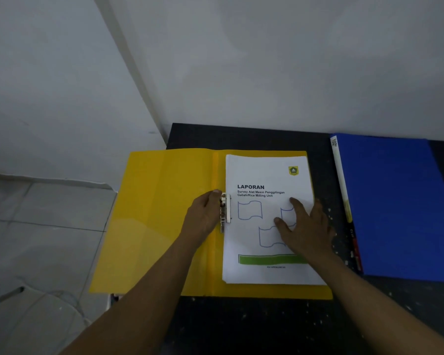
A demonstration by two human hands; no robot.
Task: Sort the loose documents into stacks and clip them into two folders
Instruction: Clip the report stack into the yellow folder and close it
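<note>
A black tabletop flecked with pale specks [241, 324] fills the lower right, its far edge set against a plain white wall [292, 60]. A second white wall [49, 85] meets the first at a corner above the table's left end. Left of the table lies a grey tiled floor [36, 239] with dark grout lines.

Plain white walls [267, 60] at a corner, grey tiled floor [36, 239], dark speckled table [241, 324].
</note>
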